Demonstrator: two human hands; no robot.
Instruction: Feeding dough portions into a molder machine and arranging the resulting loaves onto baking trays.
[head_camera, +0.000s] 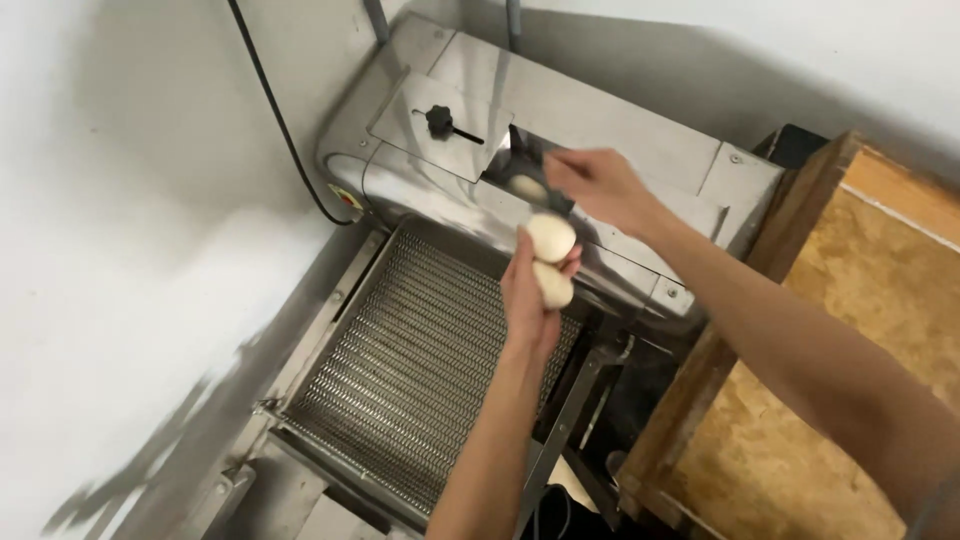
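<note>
Left hand (530, 290) holds two dough balls (551, 260); right hand (600, 185) pinched over third ball (527, 186) at machine slot (520, 160). Risk: fingers near rollers, stacked balls slipping.

We've got a black knob (439, 119) up top, a black cable (275, 110) down the wall, and a wooden crate (850, 330) beside it.

Left hand (532, 290) holding two dough balls (551, 238), right hand (598, 185) at steel machine (560, 110) slot
</note>
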